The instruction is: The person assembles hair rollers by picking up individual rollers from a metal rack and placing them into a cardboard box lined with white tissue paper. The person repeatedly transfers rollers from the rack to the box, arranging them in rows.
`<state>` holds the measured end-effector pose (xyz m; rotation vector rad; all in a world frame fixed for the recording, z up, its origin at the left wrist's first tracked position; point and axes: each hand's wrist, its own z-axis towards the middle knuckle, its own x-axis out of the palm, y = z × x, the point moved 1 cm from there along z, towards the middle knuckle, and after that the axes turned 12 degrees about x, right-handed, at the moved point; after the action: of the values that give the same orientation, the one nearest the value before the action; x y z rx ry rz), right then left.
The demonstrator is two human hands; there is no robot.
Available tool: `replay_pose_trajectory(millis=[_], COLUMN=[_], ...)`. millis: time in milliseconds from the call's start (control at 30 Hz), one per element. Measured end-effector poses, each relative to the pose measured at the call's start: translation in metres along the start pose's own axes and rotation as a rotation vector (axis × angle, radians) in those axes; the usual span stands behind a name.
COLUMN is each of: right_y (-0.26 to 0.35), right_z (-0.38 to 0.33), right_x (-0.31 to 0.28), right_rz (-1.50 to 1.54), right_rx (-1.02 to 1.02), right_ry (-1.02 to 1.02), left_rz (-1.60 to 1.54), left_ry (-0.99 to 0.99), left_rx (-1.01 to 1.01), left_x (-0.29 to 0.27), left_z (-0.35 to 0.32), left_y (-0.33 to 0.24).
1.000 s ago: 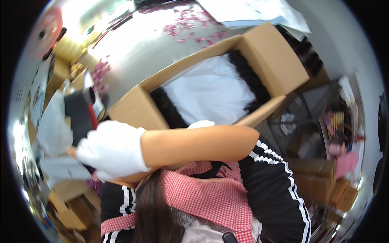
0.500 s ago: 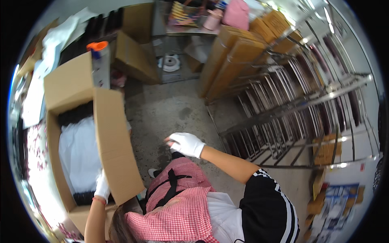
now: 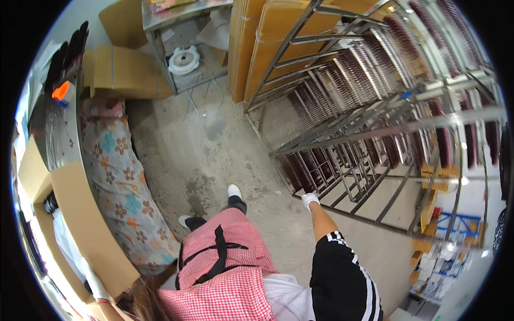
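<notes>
My left hand point(image 3: 95, 282), in a white glove, reaches into the open cardboard box point(image 3: 88, 214) at the lower left. Its fingers look stretched out along the white plastic sheet point(image 3: 67, 241) inside, by the near flap; their tips are hard to make out. My right hand point(image 3: 310, 200), also gloved in white, is closed at the lower near corner of a tall metal rack point(image 3: 342, 211). Its fingers curl at the bar there and are small in view. Dark red, bristly-looking strips point(image 3: 353, 75) fill the rack in rows.
A flower-patterned cloth point(image 3: 120, 182) covers something low beside the box. Ahead stand a brown carton point(image 3: 128, 72), a metal table point(image 3: 179, 18) with a white fan point(image 3: 183, 60) below, and tall cardboard sheets point(image 3: 278, 48). An orange tape dispenser point(image 3: 61, 92) sits at far left. Grey floor point(image 3: 198, 144) lies between.
The view has swung right, so the box now sits farther left. My right hand has gone from before my body out to the rack's corner. My left hand stays at the box.
</notes>
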<state>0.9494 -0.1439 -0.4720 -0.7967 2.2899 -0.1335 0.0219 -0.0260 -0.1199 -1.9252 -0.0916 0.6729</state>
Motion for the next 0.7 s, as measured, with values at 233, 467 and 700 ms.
replay_pose_trajectory(millis=[233, 467, 700], right_y=[0.052, 0.047, 0.036], right_z=[0.072, 0.150, 0.161], right_x=[0.014, -0.091, -0.028], right_rz=[0.162, 0.250, 0.347], right_rx=[-0.055, 0.156, -0.120], right_ry=[0.099, -0.398, -0.133], left_rz=[0.190, 0.574, 0.739], left_ry=[-0.245, -0.372, -0.357], left_rx=[-0.016, 0.083, 0.149], left_x=[0.000, 0.007, 0.009], left_z=[0.018, -0.010, 0.006], left_y=[-0.045, -0.049, -0.043])
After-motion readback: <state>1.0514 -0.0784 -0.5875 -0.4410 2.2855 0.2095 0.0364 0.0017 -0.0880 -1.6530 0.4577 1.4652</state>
